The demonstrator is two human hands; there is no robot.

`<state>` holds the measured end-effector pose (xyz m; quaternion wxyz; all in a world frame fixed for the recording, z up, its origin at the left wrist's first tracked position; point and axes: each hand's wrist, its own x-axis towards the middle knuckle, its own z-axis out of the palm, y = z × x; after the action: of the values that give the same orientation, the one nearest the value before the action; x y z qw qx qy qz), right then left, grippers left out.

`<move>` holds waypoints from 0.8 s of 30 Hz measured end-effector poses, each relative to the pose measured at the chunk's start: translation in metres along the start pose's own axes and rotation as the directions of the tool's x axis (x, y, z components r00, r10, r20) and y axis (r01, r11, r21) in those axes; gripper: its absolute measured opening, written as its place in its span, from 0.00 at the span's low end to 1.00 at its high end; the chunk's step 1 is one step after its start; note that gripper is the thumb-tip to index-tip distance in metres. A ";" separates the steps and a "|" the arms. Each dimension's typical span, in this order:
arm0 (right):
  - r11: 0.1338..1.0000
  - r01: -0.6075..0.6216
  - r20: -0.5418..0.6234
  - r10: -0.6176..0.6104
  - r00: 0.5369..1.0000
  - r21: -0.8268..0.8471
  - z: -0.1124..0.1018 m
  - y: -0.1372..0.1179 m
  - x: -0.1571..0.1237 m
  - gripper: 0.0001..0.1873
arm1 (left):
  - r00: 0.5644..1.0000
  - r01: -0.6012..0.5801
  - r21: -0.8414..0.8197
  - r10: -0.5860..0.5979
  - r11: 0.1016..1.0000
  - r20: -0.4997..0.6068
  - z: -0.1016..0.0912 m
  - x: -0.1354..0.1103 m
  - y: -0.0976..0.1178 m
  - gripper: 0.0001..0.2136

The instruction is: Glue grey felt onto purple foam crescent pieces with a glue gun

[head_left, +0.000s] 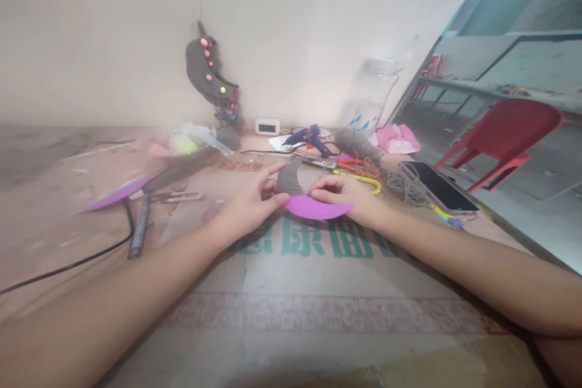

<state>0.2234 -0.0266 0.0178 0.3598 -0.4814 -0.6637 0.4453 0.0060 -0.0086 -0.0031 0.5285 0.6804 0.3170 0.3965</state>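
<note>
Between my hands is a crescent moon cutout [318,207], its lower part bare purple and its upper left part wrapped in grey yarn [290,178]. My left hand [266,194] grips the wrapped side, thumb in front and fingers behind. With thumb and fingers pinched together, my right hand [341,193] is at the inner edge of the crescent, by the end of the wrapping. The lower right tip of the crescent reaches under that hand. A ball of grey yarn [359,144] lies behind, its loose strands trailing to the right.
Behind my hands lie a blue glue gun [309,138], orange-handled pliers [354,166] and yellow-handled scissors [370,183]. A phone [439,187] rests at the right table edge. On the left are another purple piece [119,193] and a black cable [91,259]. A decorated grey crescent [202,70] hangs on the wall.
</note>
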 end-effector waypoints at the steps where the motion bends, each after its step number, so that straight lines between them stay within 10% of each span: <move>1: 1.000 -0.010 -0.006 0.010 1.000 0.005 0.000 -0.001 0.000 0.13 | 1.000 -0.004 -0.003 0.004 1.000 0.007 0.000 0.000 0.000 0.30; 24: 0.977 0.172 -0.071 -0.182 0.981 -0.122 0.000 0.007 0.001 0.16 | 0.995 0.058 -0.094 -0.065 0.994 -0.075 -0.002 0.002 0.005 0.23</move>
<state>0.2254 -0.0248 0.0111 0.3965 -0.4582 -0.7133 0.3522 0.0051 -0.0067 0.0027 0.5585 0.6294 0.3395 0.4204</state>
